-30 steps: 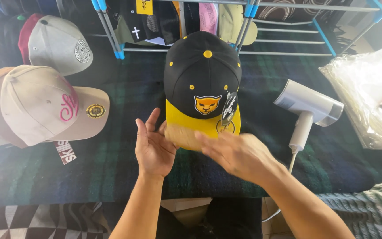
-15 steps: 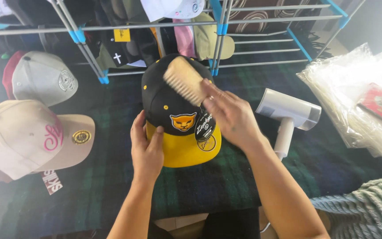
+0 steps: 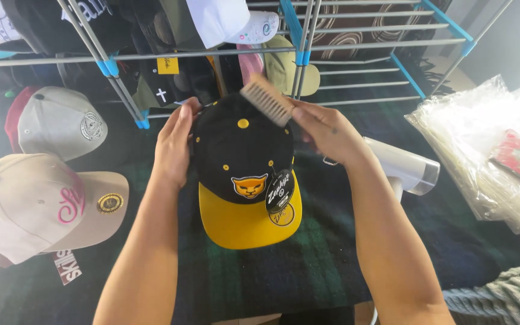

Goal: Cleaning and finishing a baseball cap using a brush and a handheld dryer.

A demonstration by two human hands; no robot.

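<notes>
A black cap [image 3: 240, 150] with a yellow brim, a cat-face patch and a round hang tag [image 3: 279, 191] sits on the dark plaid cloth [image 3: 308, 265]. My left hand [image 3: 174, 141] rests flat against the cap's left rear side, holding it steady. My right hand [image 3: 326, 129] grips a wooden bristle brush [image 3: 265, 99] and presses it on the back top of the crown.
A beige cap with pink stitching [image 3: 37, 204] and a grey cap with red brim [image 3: 55, 120] lie at the left. A metal rack [image 3: 302, 48] with several caps stands behind. A white handheld steamer [image 3: 407, 168] lies right of my arm. Clear plastic bags [image 3: 495, 144] are far right.
My left hand moved from the brim to the cap's rear left side. My right hand carried the brush from the crown's front up to its back top.
</notes>
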